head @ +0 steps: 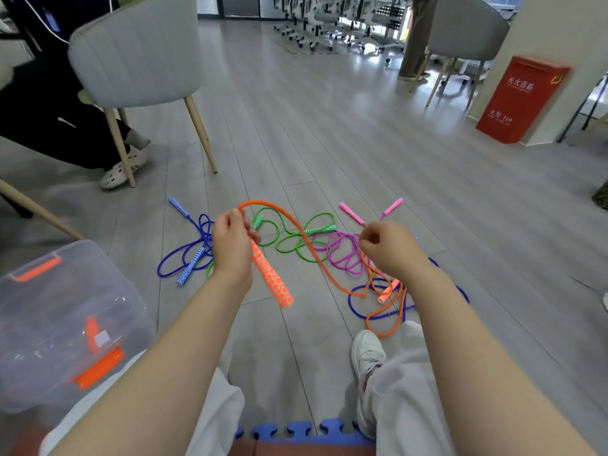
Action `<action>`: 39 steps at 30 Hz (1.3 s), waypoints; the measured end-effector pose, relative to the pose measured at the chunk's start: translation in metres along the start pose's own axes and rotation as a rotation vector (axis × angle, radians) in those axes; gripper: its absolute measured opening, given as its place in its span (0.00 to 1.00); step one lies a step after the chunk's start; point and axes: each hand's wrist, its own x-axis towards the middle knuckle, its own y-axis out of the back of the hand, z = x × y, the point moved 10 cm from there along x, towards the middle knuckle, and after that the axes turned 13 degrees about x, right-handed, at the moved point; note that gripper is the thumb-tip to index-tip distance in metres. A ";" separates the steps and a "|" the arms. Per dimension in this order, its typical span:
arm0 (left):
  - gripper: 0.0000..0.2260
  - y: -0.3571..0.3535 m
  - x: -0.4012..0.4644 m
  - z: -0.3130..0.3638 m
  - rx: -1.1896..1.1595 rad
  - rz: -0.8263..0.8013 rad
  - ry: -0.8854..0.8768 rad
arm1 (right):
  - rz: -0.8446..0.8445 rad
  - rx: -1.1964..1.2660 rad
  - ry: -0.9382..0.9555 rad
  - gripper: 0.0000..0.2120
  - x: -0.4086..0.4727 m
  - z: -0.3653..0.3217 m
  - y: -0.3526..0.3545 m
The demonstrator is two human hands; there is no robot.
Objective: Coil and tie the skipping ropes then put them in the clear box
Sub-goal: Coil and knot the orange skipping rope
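Note:
My left hand [233,245] grips the orange skipping rope [297,236] just above its orange patterned handle [272,278], which hangs down from the fist. The orange cord arcs up over the hand and runs right to a loose heap on the floor. My right hand [388,246] pinches that orange cord near the purple rope [343,255]. A blue rope [189,248], a green rope [292,238] and another blue rope [408,307] lie tangled on the floor. The clear box [62,320] with orange latches stands at my left.
A grey chair [138,54] with a seated person stands at the back left. A red fire box [521,97] leans on the pillar at right. Pink handles [352,212] lie beyond the ropes. My shoe [367,352] and a blue foam mat [302,432] are near me.

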 end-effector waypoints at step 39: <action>0.12 -0.087 -0.047 -0.010 0.519 -0.653 -0.141 | -0.202 1.217 -0.069 0.05 0.010 -0.050 -0.036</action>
